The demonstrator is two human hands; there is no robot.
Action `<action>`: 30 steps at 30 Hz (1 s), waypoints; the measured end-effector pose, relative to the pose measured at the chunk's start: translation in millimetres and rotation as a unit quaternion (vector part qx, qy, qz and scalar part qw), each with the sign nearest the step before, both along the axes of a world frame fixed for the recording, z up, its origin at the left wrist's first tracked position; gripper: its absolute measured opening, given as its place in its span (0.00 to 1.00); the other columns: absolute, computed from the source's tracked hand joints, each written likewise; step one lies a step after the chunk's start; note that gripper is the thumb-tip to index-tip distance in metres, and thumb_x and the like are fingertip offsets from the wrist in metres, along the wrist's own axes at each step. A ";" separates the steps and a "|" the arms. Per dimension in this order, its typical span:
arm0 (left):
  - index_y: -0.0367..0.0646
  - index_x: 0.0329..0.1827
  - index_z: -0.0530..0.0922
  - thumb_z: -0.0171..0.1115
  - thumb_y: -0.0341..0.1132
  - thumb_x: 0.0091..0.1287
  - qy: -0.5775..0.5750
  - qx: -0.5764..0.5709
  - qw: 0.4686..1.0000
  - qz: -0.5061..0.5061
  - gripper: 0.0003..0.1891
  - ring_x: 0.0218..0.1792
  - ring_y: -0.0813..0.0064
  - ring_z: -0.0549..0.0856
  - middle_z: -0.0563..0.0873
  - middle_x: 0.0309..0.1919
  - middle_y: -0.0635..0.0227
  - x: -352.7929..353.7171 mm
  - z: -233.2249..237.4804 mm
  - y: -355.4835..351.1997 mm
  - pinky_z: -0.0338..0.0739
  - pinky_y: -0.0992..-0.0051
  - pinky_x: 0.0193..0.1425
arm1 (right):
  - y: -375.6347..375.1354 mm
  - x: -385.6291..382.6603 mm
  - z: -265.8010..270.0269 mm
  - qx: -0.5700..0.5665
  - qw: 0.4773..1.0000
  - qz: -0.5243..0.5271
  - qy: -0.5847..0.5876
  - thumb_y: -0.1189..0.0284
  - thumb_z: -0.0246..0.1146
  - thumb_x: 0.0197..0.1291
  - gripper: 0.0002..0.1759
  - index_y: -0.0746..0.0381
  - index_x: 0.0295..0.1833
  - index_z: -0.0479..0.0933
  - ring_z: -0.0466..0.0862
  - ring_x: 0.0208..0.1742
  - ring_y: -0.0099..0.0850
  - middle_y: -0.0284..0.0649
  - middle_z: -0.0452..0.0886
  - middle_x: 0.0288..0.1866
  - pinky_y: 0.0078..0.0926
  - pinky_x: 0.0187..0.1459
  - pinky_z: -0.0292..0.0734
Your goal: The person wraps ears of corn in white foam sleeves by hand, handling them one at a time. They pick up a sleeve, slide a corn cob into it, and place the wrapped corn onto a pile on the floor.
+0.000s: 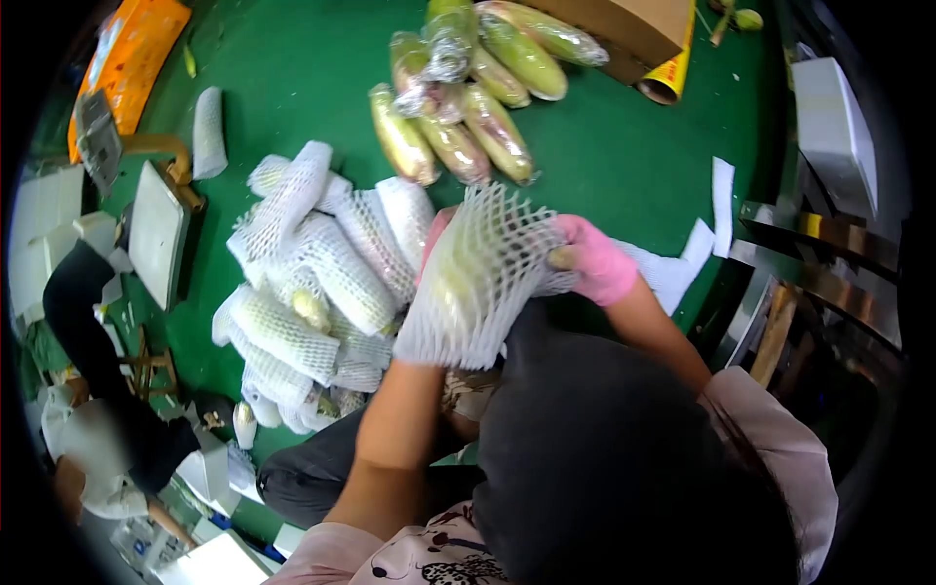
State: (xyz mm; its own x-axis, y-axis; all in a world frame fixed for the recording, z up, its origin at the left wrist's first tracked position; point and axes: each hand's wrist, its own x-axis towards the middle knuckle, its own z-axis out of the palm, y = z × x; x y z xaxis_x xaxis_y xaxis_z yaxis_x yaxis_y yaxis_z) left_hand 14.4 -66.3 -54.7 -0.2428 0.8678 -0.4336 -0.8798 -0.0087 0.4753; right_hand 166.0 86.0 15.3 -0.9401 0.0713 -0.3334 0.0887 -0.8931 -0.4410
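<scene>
A white foam net sleeve point(483, 273) is spread wide between my hands, a pale yellow-green shape showing through its mesh. My left hand point(434, 242), in a pink glove, is at the sleeve's left side, mostly hidden behind the netting, and appears closed on it. On the right, my right hand point(597, 261), also pink-gloved, pinches the sleeve's side with curled fingers. Left of my hands lies a heap of netted pieces point(336, 268). Beyond them, several film-wrapped pieces that look like ears of corn in husks point(497, 127) are piled on the green surface point(624, 146).
A cardboard box point(634, 29) and a yellow tube point(668, 83) stand at the far right. White strips point(721, 205) lie to the right near metal framing point(819, 273). A scale point(161, 234) and an orange bag point(132, 63) are at left. Another person point(102, 439) is at lower left.
</scene>
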 end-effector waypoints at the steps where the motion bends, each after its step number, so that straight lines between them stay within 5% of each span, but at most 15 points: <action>1: 0.39 0.69 0.66 0.52 0.37 0.71 -0.016 -0.006 1.000 -0.024 0.24 0.57 0.67 0.80 0.79 0.57 0.58 -4.1 1.9 2.3 0.76 0.68 0.62 | -3.3 4.0 -6.9 0.007 1.000 -0.002 -0.012 0.70 0.67 0.55 0.25 0.73 0.56 0.76 0.83 0.54 0.35 0.46 0.83 0.53 0.33 0.61 0.75; 6: 0.39 0.65 0.67 0.56 0.27 0.61 -0.104 -0.078 0.964 -0.231 0.26 0.54 0.69 0.82 0.80 0.53 0.62 -55.0 12.0 7.3 0.78 0.71 0.58 | -30.7 13.3 -20.5 0.004 1.000 -0.021 -0.021 0.71 0.68 0.56 0.21 0.71 0.53 0.78 0.83 0.52 0.32 0.41 0.84 0.49 0.30 0.59 0.76; 8: 0.39 0.65 0.66 0.57 0.27 0.57 -0.088 -0.015 0.928 -0.363 0.28 0.53 0.70 0.82 0.80 0.52 0.62 -75.7 8.7 2.2 0.78 0.71 0.57 | -22.5 24.6 -37.0 0.341 0.928 0.057 -0.138 0.68 0.69 0.57 0.17 0.63 0.50 0.80 0.81 0.49 0.32 0.39 0.82 0.48 0.30 0.55 0.75; 10: 0.41 0.60 0.71 0.61 0.30 0.54 0.097 -0.005 0.885 -0.455 0.27 0.49 0.70 0.83 0.80 0.49 0.64 -83.0 39.3 3.9 0.79 0.70 0.54 | -0.6 48.1 -36.9 0.797 0.508 0.126 -0.302 0.70 0.71 0.47 0.20 0.57 0.49 0.80 0.77 0.52 0.44 0.43 0.78 0.48 0.37 0.54 0.73; 13: 0.41 0.54 0.77 0.64 0.33 0.52 0.477 -0.006 0.702 -0.529 0.23 0.49 0.66 0.83 0.81 0.48 0.62 -67.7 41.5 -6.5 0.78 0.69 0.54 | 29.7 103.0 -79.7 0.798 0.348 0.216 -0.443 0.69 0.70 0.43 0.22 0.56 0.48 0.77 0.77 0.52 0.43 0.42 0.79 0.47 0.42 0.54 0.71; 14: 0.41 0.53 0.78 0.64 0.30 0.51 0.589 -0.039 0.607 -0.532 0.22 0.50 0.60 0.82 0.80 0.49 0.59 -54.0 55.0 -9.6 0.78 0.67 0.56 | 36.9 106.2 -76.1 0.774 0.379 0.244 -0.444 0.69 0.70 0.44 0.18 0.58 0.44 0.77 0.79 0.50 0.43 0.41 0.80 0.45 0.40 0.52 0.73; 16: 0.42 0.51 0.79 0.63 0.29 0.52 0.629 -0.040 0.593 -0.502 0.20 0.52 0.54 0.80 0.79 0.48 0.56 -36.0 47.9 -13.8 0.76 0.63 0.59 | 48.0 101.6 -63.8 0.731 0.534 0.223 -0.362 0.71 0.69 0.49 0.15 0.60 0.44 0.79 0.81 0.44 0.40 0.42 0.80 0.41 0.34 0.48 0.75; 18: 0.44 0.55 0.78 0.63 0.30 0.53 0.648 0.000 0.703 -0.292 0.22 0.57 0.51 0.77 0.77 0.54 0.53 -25.3 48.3 -4.4 0.73 0.63 0.63 | 44.9 66.9 -39.6 0.672 0.674 0.056 -0.302 0.73 0.68 0.52 0.15 0.60 0.48 0.81 0.80 0.41 0.33 0.40 0.78 0.39 0.25 0.44 0.75; 20: 0.46 0.60 0.75 0.64 0.31 0.53 0.726 0.053 0.680 -0.088 0.27 0.64 0.46 0.71 0.72 0.62 0.49 -16.0 84.8 23.4 0.68 0.57 0.68 | 35.0 14.0 -1.1 0.604 0.767 -0.034 -0.213 0.77 0.66 0.54 0.19 0.63 0.53 0.80 0.76 0.40 0.24 0.35 0.77 0.42 0.19 0.43 0.72; 22: 0.45 0.67 0.69 0.66 0.34 0.54 0.813 0.063 0.575 -0.067 0.34 0.69 0.41 0.64 0.65 0.69 0.47 -13.7 113.2 42.1 0.60 0.51 0.72 | 27.9 -28.4 14.7 0.555 0.822 -0.040 -0.122 0.79 0.60 0.57 0.17 0.62 0.54 0.80 0.78 0.44 0.28 0.40 0.78 0.47 0.23 0.46 0.74; 24: 0.43 0.72 0.64 0.66 0.37 0.55 0.785 0.020 0.617 0.049 0.38 0.72 0.40 0.60 0.61 0.72 0.45 -14.0 107.5 58.4 0.53 0.50 0.75 | 31.6 -60.8 20.9 0.686 0.724 0.004 0.072 0.79 0.59 0.60 0.17 0.64 0.56 0.78 0.79 0.51 0.32 0.43 0.79 0.51 0.28 0.52 0.75; 25: 0.38 0.74 0.59 0.65 0.39 0.56 0.779 -0.001 0.623 0.076 0.41 0.74 0.44 0.58 0.58 0.73 0.44 -26.4 106.5 63.1 0.51 0.53 0.76 | 28.3 -81.5 29.1 0.327 0.943 -0.058 0.029 0.78 0.58 0.62 0.17 0.64 0.57 0.76 0.79 0.53 0.33 0.43 0.79 0.53 0.30 0.54 0.75; 26: 0.34 0.74 0.57 0.60 0.41 0.64 0.731 -0.018 0.667 0.140 0.38 0.74 0.49 0.60 0.59 0.73 0.46 -35.3 94.8 66.1 0.53 0.57 0.76 | 23.4 -100.5 39.0 -0.092 0.990 -0.104 -0.027 0.78 0.58 0.64 0.17 0.65 0.58 0.75 0.79 0.56 0.35 0.44 0.79 0.55 0.32 0.56 0.74; 28: 0.31 0.75 0.55 0.53 0.43 0.71 0.580 -0.022 0.779 0.237 0.35 0.72 0.54 0.63 0.59 0.73 0.48 -47.6 75.3 72.5 0.56 0.61 0.75 | 22.3 -122.6 31.1 0.067 0.998 -0.021 -0.001 0.75 0.58 0.66 0.15 0.66 0.57 0.75 0.79 0.52 0.29 0.40 0.79 0.52 0.26 0.54 0.75; 30: 0.34 0.69 0.64 0.49 0.43 0.75 0.552 -0.094 0.786 0.263 0.26 0.63 0.62 0.72 0.70 0.64 0.54 -49.1 53.7 64.9 0.64 0.67 0.69 | 25.7 -136.5 -9.9 0.260 0.962 0.080 -0.019 0.74 0.59 0.65 0.14 0.65 0.55 0.75 0.79 0.49 0.24 0.38 0.80 0.48 0.22 0.52 0.74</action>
State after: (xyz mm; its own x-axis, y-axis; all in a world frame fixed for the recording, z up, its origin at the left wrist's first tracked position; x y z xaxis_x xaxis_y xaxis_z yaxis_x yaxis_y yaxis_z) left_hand -34.7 -1.4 -1.1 -0.8645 0.4677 0.1843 0.1712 -0.0708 0.9827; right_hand 29.5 111.7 5.4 -0.9405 0.0942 -0.3265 0.2313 -0.5261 -0.8183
